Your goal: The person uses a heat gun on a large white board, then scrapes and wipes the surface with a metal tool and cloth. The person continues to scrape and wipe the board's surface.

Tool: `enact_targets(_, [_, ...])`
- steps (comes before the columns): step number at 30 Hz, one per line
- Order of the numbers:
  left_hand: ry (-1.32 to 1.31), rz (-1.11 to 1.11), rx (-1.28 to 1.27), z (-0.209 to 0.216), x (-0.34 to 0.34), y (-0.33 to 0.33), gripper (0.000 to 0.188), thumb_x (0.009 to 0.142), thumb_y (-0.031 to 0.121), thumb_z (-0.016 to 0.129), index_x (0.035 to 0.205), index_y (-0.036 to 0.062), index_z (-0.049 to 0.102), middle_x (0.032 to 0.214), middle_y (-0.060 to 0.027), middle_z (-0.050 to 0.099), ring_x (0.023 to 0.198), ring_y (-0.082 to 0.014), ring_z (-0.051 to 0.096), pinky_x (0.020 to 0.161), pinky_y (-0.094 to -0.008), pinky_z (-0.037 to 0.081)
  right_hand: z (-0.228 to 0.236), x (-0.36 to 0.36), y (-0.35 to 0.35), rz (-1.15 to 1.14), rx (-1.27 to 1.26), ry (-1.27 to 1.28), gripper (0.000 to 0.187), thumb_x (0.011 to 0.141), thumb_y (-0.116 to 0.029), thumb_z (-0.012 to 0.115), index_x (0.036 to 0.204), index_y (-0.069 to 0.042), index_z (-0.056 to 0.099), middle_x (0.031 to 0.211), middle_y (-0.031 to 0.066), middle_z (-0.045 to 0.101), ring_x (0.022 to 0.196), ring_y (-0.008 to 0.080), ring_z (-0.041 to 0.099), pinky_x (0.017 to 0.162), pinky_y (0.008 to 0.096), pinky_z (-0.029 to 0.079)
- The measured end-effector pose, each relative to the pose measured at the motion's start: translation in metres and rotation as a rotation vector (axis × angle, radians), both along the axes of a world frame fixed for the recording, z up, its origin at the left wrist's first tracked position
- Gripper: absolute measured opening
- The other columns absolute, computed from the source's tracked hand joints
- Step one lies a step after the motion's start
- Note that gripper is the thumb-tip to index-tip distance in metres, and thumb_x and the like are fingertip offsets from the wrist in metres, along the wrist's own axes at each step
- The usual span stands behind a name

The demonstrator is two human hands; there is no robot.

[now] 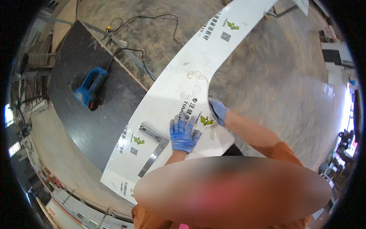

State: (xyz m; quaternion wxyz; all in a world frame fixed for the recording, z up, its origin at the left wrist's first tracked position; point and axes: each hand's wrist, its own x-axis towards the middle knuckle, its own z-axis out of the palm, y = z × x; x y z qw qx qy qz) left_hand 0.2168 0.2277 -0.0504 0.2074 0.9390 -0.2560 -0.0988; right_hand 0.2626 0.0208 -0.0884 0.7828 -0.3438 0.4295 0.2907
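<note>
A long white board [171,86] with printed film and a curved inner edge lies in front of me. My left hand [182,133], in a blue glove with grey fingertips, rests flat on its face with the fingers spread. At the curved edge on the right, my gloved right hand [218,110] is closed against the board's rim. A thin dark piece shows between that hand and the edge; its kind is unclear. Left of my left hand, a metal try square [155,152] lies on the board, apart from the fingers.
A blue corded jigsaw [90,88] lies on a dark panel [114,110] to the left. Its black cable [143,57] runs toward the far floor. A metal bar [133,59] passes below the white board. Sheet materials [335,57] stand along the right side.
</note>
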Motion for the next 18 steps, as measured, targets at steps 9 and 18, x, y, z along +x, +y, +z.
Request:
enact_targets(9, [-0.009,0.054,-0.156,-0.001,-0.003,0.010,0.058,0.086,0.046,0.057,0.138,0.0210,0.049,0.145,-0.0152,0.039,0.135,-0.0358,0.034,0.115,-0.0517,0.019,0.082,-0.015,-0.006,0.137,-0.637,-0.501,0.035,0.089,-0.032,0.066,0.103,0.000,0.061,0.086,0.0052,0.065,0.074,0.0142,0.061,0.066,0.0270,0.049])
enact_targets(18, [-0.026,0.103,-0.369,-0.015,-0.009,0.017,0.053,0.085,0.039,0.061,0.129,0.0125,0.054,0.137,-0.0162,0.047,0.128,-0.0366,0.041,0.111,-0.0508,0.027,0.082,0.121,0.229,1.343,-1.163,-1.162,0.032,0.083,-0.030,0.067,0.108,-0.011,0.063,0.091,0.0149,0.067,0.089,0.0351,0.063,0.081,0.0422,0.048])
